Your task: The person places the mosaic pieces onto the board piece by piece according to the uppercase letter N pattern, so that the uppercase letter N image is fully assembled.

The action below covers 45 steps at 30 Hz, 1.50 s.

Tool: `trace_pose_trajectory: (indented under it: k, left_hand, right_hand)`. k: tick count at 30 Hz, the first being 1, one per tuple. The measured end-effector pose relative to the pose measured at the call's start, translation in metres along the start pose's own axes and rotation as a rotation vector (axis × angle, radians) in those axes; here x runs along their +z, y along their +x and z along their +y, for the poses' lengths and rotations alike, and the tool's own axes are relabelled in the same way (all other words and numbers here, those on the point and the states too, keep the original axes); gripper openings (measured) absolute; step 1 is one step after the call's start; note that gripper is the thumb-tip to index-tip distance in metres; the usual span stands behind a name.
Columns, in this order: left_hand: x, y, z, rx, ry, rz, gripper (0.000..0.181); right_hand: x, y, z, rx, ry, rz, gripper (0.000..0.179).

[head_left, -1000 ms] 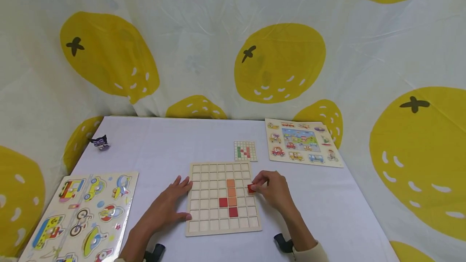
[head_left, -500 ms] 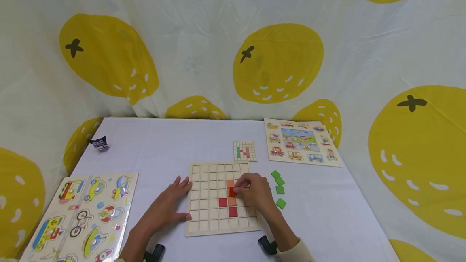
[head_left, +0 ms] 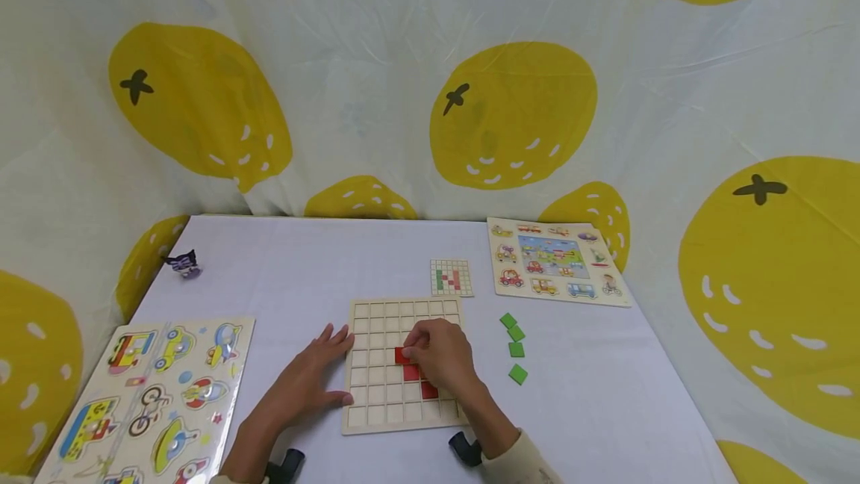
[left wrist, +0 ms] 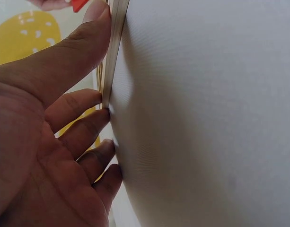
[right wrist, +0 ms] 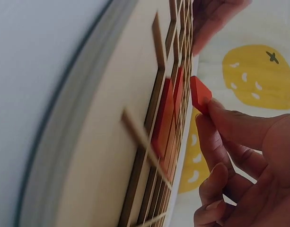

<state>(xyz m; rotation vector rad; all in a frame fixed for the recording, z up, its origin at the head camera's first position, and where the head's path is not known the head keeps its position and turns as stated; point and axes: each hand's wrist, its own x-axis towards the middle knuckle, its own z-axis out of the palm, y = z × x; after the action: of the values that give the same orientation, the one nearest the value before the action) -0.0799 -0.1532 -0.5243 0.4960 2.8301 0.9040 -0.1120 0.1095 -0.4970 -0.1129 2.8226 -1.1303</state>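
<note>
The square wooden grid board (head_left: 376,396) lies on the white table, with my left hand (head_left: 302,373) spread along its left edge. Thumb and fingertips touch that edge in the left wrist view. Over the middle of the board, my right hand (head_left: 445,357) pinches a red square tile (head_left: 402,355) between thumb and finger. The right wrist view shows this tile (right wrist: 200,96) tilted and raised above the grid. Two other red tiles, an upper one (head_left: 411,373) and a lower one (head_left: 429,391), sit in the cells. My right hand covers the column of orange tiles in the head view.
Several loose green tiles (head_left: 516,350) lie right of the board. Behind it is a small pattern card (head_left: 452,278). Vehicle puzzles stand at the back right (head_left: 554,260) and front left (head_left: 151,402). A small dark figure (head_left: 184,264) is at the back left.
My right hand has carried the red tile leftward from the board's right edge to above its middle. The green tiles have come into view behind it. My left hand has stayed put.
</note>
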Motion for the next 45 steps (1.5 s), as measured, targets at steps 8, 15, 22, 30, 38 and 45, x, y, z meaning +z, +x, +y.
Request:
trace_pose_trajectory:
  k: [8,15,22,30,38,45]
  left_hand:
    - [0.001,0.001,0.001,-0.019,-0.01,0.001,0.1]
    - [0.0,0.0,0.0,-0.018,-0.008,-0.002,0.1]
    - [0.002,0.001,0.0,-0.025,-0.018,-0.006,0.1]
    - [0.001,-0.001,0.002,-0.021,-0.03,0.001,0.099]
    - [-0.001,-0.003,0.002,0.002,-0.019,0.017,0.097]
    - [0.0,-0.002,0.003,-0.016,-0.013,0.013,0.099]
  right_hand:
    - [0.013,0.001,-0.007,-0.03,-0.073,0.042,0.017]
    - [0.02,0.003,-0.012,-0.053,-0.105,0.063,0.018]
    - [0.023,0.005,-0.015,-0.051,-0.172,0.067,0.017]
    - [0.019,0.003,-0.016,-0.072,-0.182,0.045,0.013]
    - [0.014,0.003,-0.005,-0.077,-0.126,0.025,0.011]
    - [-0.006,0.005,0.011,-0.072,-0.064,0.078,0.016]
